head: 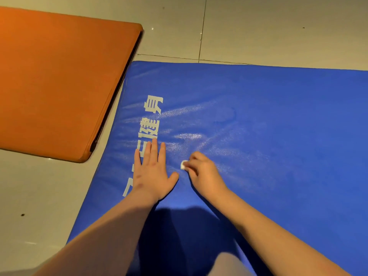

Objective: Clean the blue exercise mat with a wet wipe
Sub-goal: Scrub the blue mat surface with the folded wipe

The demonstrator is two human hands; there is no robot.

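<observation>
The blue exercise mat lies on the floor and fills the middle and right of the head view, with white printed characters down its left side. My left hand rests flat on the mat with straight fingers, partly over the print. Just to its right, my right hand has its fingers curled round a small white wet wipe and holds it against the mat. Only a corner of the wipe shows. Shiny streaks mark the mat beyond both hands.
An orange mat lies on the floor to the left, its corner close to the blue mat's left edge. Pale floor tiles surround both mats. A knee in grey cloth shows at the bottom.
</observation>
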